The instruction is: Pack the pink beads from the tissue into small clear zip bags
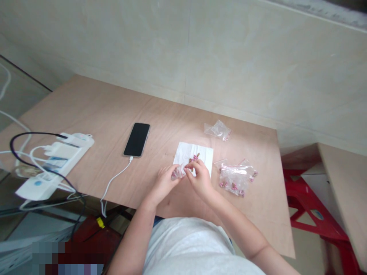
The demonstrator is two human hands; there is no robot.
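Note:
Between my two hands is a small clear zip bag [178, 172] with something pinkish inside. My left hand [165, 181] is closed on the bag's left side. The fingers of my right hand [200, 177] pinch at its top right edge. Just beyond my fingers, a white sheet of paper [185, 150] lies on the table with a few small pink-and-gold pieces [195, 157] on it; their exact kind is too small to tell. My right hand partly covers the paper and these pieces.
Right of the paper lie filled clear bags [235, 176] holding pink pieces. More clear bags [219, 130] lie farther back. A phone [137, 139] with a white cable [114, 177] is at left, beside a loaded power strip [61, 164]. A red stool [309, 206] stands right of the table.

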